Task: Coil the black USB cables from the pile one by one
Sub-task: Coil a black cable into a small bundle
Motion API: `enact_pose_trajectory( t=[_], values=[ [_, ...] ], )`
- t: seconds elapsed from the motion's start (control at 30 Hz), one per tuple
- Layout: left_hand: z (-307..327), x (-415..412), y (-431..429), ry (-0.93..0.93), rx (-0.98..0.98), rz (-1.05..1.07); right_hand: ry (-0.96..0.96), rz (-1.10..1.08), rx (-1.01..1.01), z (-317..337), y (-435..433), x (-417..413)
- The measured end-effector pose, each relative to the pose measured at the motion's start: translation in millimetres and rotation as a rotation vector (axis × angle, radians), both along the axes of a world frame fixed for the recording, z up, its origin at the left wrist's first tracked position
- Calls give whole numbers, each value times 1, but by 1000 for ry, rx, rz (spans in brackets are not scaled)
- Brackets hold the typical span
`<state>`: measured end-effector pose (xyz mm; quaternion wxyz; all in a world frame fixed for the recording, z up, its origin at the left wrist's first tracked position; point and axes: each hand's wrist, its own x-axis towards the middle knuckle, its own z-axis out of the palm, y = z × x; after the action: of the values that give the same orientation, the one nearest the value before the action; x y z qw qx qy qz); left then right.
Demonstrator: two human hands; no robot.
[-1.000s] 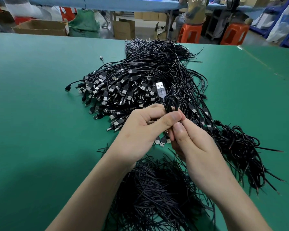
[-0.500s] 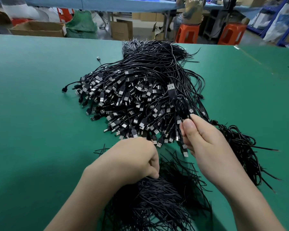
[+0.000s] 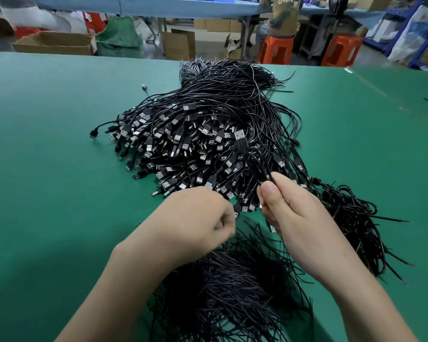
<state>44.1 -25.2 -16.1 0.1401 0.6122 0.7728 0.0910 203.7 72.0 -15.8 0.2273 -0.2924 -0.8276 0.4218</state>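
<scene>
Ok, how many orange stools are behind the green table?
2: one stool under the seated person, a second stool just right of it. A reddish shape far left may be another.

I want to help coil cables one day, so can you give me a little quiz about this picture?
1. True or false: the right hand pinches a coiled USB cable, and its plug points away from the person, over the pile of USB cables.
2. What lies closest to the left hand? A) a cardboard box B) a heap of thin black strands C) a blue bag
3. Fill in the gap: the top of the table is ____ in colour.

Key: 1 true; 2 B; 3 green.
</scene>
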Motion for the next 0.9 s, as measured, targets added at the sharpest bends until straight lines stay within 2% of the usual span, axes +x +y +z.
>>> enact_pose_trajectory(
  t=[0.17,0.3,0.4,0.57,0.9],
  values=[
    [4,-18,-4,-191,228,222,17,-11,53,1,-4,-1],
    [10,-18,-6,-677,459,264,49,21,37,-1,-11,-4],
    [11,-10,-5,-866,460,187,85,47,13,-2,-14,-6],
    [11,-6,0,-1065,454,107,173,59,-115,-1,-12,-7],
    [2,-13,-2,-1275,429,32,350,108,-555,7,-19,-7]
  ],
)
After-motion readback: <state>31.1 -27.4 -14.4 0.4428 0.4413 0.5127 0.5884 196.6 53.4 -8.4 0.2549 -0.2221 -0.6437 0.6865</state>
